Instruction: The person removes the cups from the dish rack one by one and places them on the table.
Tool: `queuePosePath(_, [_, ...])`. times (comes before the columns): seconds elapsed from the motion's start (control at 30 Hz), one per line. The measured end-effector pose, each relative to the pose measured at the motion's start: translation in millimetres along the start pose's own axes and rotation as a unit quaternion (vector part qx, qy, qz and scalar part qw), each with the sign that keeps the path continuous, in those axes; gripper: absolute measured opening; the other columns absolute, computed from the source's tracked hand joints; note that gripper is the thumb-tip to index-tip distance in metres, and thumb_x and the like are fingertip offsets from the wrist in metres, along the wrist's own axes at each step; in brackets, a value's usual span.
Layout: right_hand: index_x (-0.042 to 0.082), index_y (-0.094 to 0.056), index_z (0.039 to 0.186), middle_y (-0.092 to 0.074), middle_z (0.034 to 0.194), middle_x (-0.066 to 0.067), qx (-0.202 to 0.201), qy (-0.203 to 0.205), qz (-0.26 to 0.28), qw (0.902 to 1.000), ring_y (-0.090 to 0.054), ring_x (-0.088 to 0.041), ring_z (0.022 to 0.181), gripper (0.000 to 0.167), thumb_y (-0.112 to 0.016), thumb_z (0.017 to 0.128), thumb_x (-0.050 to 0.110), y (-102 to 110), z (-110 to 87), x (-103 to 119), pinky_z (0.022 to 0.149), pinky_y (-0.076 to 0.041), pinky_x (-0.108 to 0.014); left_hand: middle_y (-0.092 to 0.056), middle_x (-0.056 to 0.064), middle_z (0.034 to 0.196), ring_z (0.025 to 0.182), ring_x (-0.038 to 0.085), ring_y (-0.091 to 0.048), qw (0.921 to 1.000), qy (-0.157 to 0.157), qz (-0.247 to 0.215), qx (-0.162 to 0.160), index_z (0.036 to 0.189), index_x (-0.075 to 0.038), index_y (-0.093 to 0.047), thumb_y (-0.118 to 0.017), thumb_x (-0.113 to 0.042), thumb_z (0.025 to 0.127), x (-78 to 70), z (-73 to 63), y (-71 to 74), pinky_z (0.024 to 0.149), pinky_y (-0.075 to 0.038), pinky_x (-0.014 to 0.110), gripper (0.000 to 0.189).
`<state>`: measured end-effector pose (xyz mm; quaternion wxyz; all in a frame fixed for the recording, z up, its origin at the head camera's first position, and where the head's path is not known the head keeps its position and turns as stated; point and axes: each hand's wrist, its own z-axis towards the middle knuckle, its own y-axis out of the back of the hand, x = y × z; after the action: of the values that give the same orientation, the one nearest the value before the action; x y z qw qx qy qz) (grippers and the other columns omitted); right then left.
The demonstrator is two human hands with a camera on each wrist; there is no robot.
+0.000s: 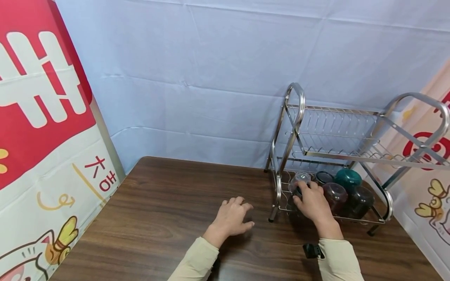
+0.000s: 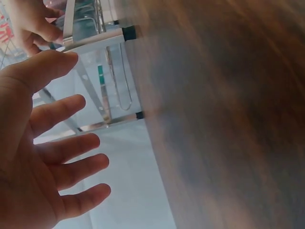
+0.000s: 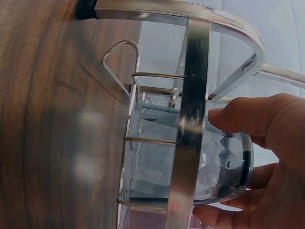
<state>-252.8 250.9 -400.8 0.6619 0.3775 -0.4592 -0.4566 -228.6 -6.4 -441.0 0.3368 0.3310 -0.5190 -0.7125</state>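
Note:
My right hand (image 1: pixel 314 201) reaches into the lower tier of a metal dish rack (image 1: pixel 297 121). Its thumb and fingers grip an upside-down grey-tinted glass (image 3: pixel 221 164) around its base end, at the rack's front left corner. In the right wrist view a flat rack bar (image 3: pixel 190 119) crosses in front of that glass. Just behind it sits a clear glass (image 1: pixel 300 177), partly covered by my fingers in the head view. Left of the rack, my left hand (image 1: pixel 230 216) hovers low over the table with fingers spread and holds nothing.
More upturned glasses share the lower tier: a green one (image 1: pixel 348 178), a reddish one (image 1: pixel 335 194), a dark one (image 1: pixel 360 201) and a dark-rimmed one (image 1: pixel 323 177). The rack's upper tier (image 1: pixel 334 134) overhangs them. A brown wooden table (image 1: pixel 158 203) extends left; a pale cloth hangs behind.

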Motion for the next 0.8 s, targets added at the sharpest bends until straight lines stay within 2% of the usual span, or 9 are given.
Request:
queuePosePath(0.23, [-0.004, -0.055, 0.118, -0.04, 0.122, -0.038, -0.062, 0.025, 0.01, 0.9977, -0.035, -0.056, 0.109, 0.04, -0.068, 0.082, 0.007, 14, 1.5, 5, 0.076, -0.039, -0.065, -0.053, 0.007, 0.123, 0.108, 0.024, -0.051, 0.9992, -0.002, 0.013, -0.037, 0.12, -0.023, -0.062, -0.063, -0.047, 0.084, 1.2, 5.7, 19.4, 0.081, -0.042, 0.041, 0.043])
queuePosePath(0.4, [-0.003, -0.055, 0.119, -0.039, 0.122, -0.038, -0.063, 0.03, 0.012, 0.9975, -0.034, -0.056, 0.11, 0.039, -0.068, 0.083, 0.007, 19, 1.0, 9, 0.075, -0.039, -0.065, -0.052, 0.007, 0.123, 0.109, 0.024, -0.051, 0.9991, -0.001, 0.01, -0.041, 0.121, -0.024, -0.062, -0.062, -0.048, 0.085, 1.8, 7.6, 26.7, 0.081, -0.042, 0.04, 0.044])
queuePosePath(0.57, [-0.001, -0.056, 0.119, -0.038, 0.125, -0.037, -0.063, 0.028, 0.017, 0.9975, -0.034, -0.056, 0.111, 0.039, -0.067, 0.083, 0.008, 23, -6.5, 12, 0.076, -0.038, -0.065, -0.052, 0.007, 0.125, 0.112, 0.026, -0.05, 0.9986, -0.007, 0.003, -0.052, 0.121, -0.023, -0.062, -0.062, -0.048, 0.085, 0.2, 3.4, 31.4, 0.084, -0.042, 0.043, 0.044])
queuePosePath(0.67, [0.0, -0.057, 0.119, -0.038, 0.125, -0.036, -0.08, 0.028, 0.023, 0.9962, -0.035, -0.056, 0.111, 0.039, -0.068, 0.082, 0.008, 28, -12.6, 16, 0.075, -0.038, -0.066, -0.052, 0.007, 0.126, 0.114, 0.025, -0.049, 0.9977, -0.017, -0.012, -0.064, 0.121, -0.024, -0.061, -0.063, -0.047, 0.084, 0.0, -1.1, 34.0, 0.085, -0.041, 0.044, 0.043])
queuePosePath(0.8, [0.002, -0.058, 0.119, -0.039, 0.125, -0.036, -0.105, 0.023, 0.033, 0.9936, -0.035, -0.055, 0.111, 0.04, -0.069, 0.082, 0.009, 30, -19.6, 22, 0.073, -0.038, -0.066, -0.052, 0.007, 0.126, 0.113, 0.025, -0.051, 0.9943, -0.031, -0.034, -0.096, 0.121, -0.023, -0.062, -0.064, -0.044, 0.084, 2.0, -8.6, 32.9, 0.085, -0.041, 0.045, 0.043])
